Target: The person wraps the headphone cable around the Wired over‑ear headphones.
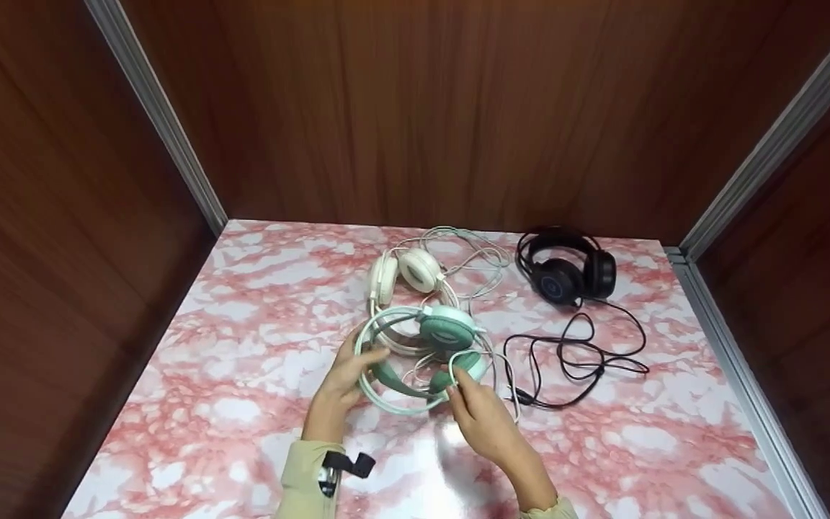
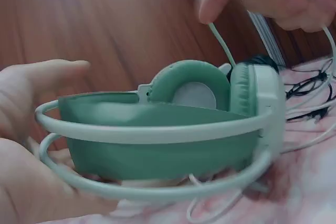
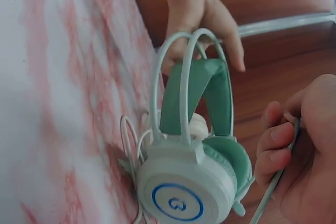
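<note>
My left hand (image 1: pixel 343 378) holds the green-and-white headphones (image 1: pixel 447 328) by the headband, its thumb above and its fingers beneath in the left wrist view. The ear cups face away from that hand, and a round blue logo (image 3: pixel 177 203) shows on one cup in the right wrist view. Close by the cups, my right hand (image 1: pixel 483 418) pinches the headphones' thin pale cable (image 3: pixel 270 198) in curled fingers. Part of the cable hangs in a loose loop beside them. Cream headphones (image 1: pixel 421 270) lie just behind, partly hidden by the green pair.
At the back right rests a black headset (image 1: pixel 558 281), its black cable (image 1: pixel 595 364) spread in loops toward the front. A pale cable (image 1: pixel 483 249) lies coiled behind the cream pair. Brown panels (image 1: pixel 415 108) enclose the marbled red-and-white table (image 1: pixel 242 303) at the back and sides.
</note>
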Demonstrator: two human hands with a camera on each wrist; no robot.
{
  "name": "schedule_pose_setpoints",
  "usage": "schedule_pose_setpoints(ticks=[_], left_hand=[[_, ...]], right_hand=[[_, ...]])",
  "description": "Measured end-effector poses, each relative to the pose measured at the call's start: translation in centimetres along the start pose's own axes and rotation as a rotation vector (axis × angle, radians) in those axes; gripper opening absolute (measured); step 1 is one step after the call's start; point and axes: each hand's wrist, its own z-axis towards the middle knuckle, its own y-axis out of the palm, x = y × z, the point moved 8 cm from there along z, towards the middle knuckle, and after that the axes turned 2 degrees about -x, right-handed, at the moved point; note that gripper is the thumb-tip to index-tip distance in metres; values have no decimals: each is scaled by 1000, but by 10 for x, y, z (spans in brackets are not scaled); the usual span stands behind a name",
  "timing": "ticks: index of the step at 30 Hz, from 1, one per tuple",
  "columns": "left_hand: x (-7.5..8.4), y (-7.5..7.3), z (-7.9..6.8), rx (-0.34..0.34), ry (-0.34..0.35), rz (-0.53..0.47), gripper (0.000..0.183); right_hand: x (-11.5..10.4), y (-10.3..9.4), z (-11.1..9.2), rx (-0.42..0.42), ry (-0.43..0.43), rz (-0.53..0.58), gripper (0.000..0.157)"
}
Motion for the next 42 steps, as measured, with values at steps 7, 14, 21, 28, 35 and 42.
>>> schedule_pose_setpoints(ticks=[7,14,21,28,35,42], left_hand=[[-16,-16,-12,134,-121,260,23],[-33,-17,-6,154,-117,49,5],[-34,-11,-10,142,-11,-99,22],[0,-8,-16,-9,-55,-420,23],[39,4,-20,-174,-36,-584,12],[57,14,-25,-91,257,-418,11]], right_hand=[[0,4,-2,-26,-20,78,24],[-7,3,0,1,-14,-33,18],[-18,15,-7,-59,-45,-149,3],[-10,9,-30,-17,-58,-200,6],[8,4,-37,-113,-2,56,17],[-52,-4,-14,-91,-148,-15,11]])
